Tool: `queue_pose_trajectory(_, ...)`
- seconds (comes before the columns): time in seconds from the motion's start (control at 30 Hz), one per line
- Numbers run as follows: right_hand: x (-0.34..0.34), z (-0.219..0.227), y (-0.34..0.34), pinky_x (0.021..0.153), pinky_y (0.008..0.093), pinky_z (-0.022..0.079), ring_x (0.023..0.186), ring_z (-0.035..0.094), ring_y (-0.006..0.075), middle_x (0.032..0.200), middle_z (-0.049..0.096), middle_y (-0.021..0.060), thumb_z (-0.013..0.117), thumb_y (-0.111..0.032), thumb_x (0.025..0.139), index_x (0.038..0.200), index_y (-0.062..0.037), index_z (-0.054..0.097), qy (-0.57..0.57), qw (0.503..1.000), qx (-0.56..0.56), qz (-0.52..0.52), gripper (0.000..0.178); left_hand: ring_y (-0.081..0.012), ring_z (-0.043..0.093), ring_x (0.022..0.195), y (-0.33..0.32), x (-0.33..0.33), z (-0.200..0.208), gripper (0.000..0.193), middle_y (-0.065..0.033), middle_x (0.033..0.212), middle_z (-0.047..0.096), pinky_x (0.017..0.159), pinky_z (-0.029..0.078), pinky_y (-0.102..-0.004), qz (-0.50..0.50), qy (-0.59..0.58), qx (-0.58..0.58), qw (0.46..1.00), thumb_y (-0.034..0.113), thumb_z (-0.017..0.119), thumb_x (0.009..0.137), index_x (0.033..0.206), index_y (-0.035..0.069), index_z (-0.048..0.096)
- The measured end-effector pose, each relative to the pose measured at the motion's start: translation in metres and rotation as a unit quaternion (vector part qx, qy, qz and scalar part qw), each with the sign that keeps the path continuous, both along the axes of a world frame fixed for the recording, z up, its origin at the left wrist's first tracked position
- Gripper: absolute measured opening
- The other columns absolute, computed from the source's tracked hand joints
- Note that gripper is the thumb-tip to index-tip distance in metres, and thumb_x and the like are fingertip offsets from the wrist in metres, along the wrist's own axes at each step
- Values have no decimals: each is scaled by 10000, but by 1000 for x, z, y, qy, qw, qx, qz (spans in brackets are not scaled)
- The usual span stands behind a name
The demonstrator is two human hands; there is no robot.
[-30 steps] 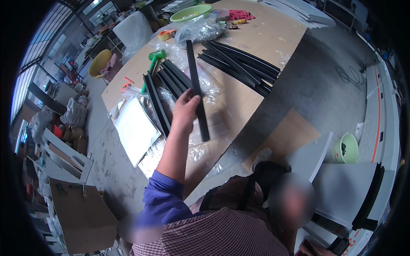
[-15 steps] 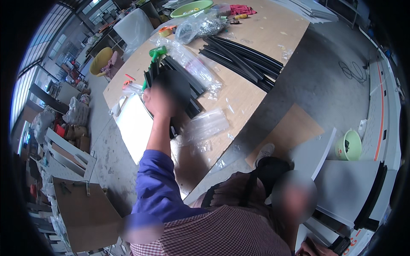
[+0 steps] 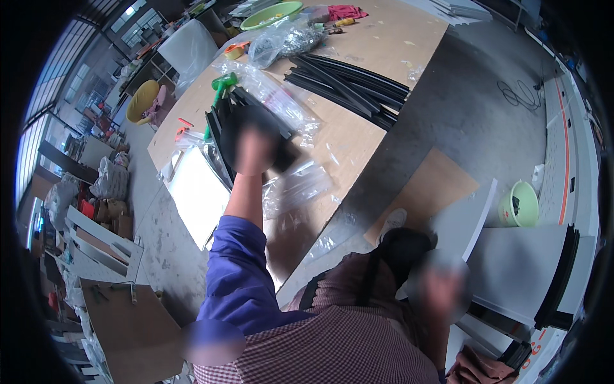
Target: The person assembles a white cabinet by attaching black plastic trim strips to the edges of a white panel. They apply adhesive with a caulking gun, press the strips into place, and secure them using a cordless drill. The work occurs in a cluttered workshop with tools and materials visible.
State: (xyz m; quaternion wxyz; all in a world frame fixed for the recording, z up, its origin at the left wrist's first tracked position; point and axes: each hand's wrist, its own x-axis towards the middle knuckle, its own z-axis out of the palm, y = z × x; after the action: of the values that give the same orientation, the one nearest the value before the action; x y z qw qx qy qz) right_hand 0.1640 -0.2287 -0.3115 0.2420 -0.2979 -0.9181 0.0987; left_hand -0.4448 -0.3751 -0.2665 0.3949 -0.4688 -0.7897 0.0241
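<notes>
My left hand (image 3: 253,148) reaches over the bench onto a pile of black strips (image 3: 221,137), its fingers smeared by a blur. Whether it grips a strip cannot be made out. A green-headed mallet (image 3: 223,82) lies at the far end of that pile. Beside the wrist are a clear plastic bag (image 3: 297,187) and a white sheet (image 3: 195,185). Low at my right side hangs my right hand (image 3: 441,288), also blurred, near a grey-white panel (image 3: 521,269); its fingers do not show.
On the wooden workbench (image 3: 364,160) lie a second bundle of black strips (image 3: 345,86), bags of small metal parts (image 3: 288,45), orange tape (image 3: 235,50) and a green basin (image 3: 272,15). To the right stand a pale green bucket (image 3: 519,206) and a brown board (image 3: 425,192) on the floor.
My left hand has shifted a little to the right over the black strips, and its wrist has turned. The whole view has slid slightly. My right hand stays low at my side.
</notes>
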Motion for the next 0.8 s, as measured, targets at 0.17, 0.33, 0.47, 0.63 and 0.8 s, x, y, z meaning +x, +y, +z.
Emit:
queue_pose_trajectory(0.17, 0, 16, 0, 1052, 467, 381, 899, 652, 292, 908, 708, 114, 610, -69, 869, 1093, -17, 678, 56, 998, -21, 21, 239, -190, 634, 892, 1, 51, 75, 211, -83, 980, 659, 756, 521, -318, -191, -508, 339, 768, 172, 625, 910, 1067, 34, 656)
queue_pose_trajectory(0.33, -20, 68, -3, 921, 328, 498, 965, 682, 240, 999, 717, 158, 554, -23, 944, 1203, 17, 636, 163, 949, -270, -22, 275, -128, 602, 773, 50, 193, 128, 409, -52, 959, 616, 701, 491, -268, -206, -543, 493, 648, 157, 608, 894, 1267, -2, 551)
queue_pose_trajectory(0.47, -43, 109, 4, 955, 364, 497, 1133, 611, 245, 1251, 609, 188, 513, -118, 1003, 1492, -17, 325, 376, 739, -558, 31, 534, -122, 537, 858, 82, 357, 103, 718, -49, 915, 542, 804, 472, -291, -303, -707, 303, 563, -17, 662, 765, 1414, 7, 353)
queue_pose_trajectory(0.63, -24, 125, 18, 785, 334, 540, 1021, 659, 256, 1215, 610, 186, 522, -138, 988, 1253, -23, 392, 454, 732, -498, -101, 316, -271, 613, 1036, 105, 448, 67, 769, -190, 1187, 506, 872, 519, -373, -469, -697, -14, 542, 146, 777, 806, 1418, -2, 336)
queue_pose_trajectory(0.8, 32, 81, 50, 810, 342, 557, 1017, 669, 245, 1127, 646, 185, 553, -105, 964, 1232, -7, 436, 412, 671, -568, -239, 308, -400, 418, 1332, 116, 432, 3, 1028, -230, 1482, 318, 1088, 401, -415, -380, -703, -145, 583, 314, 847, 714, 1498, 37, 243)
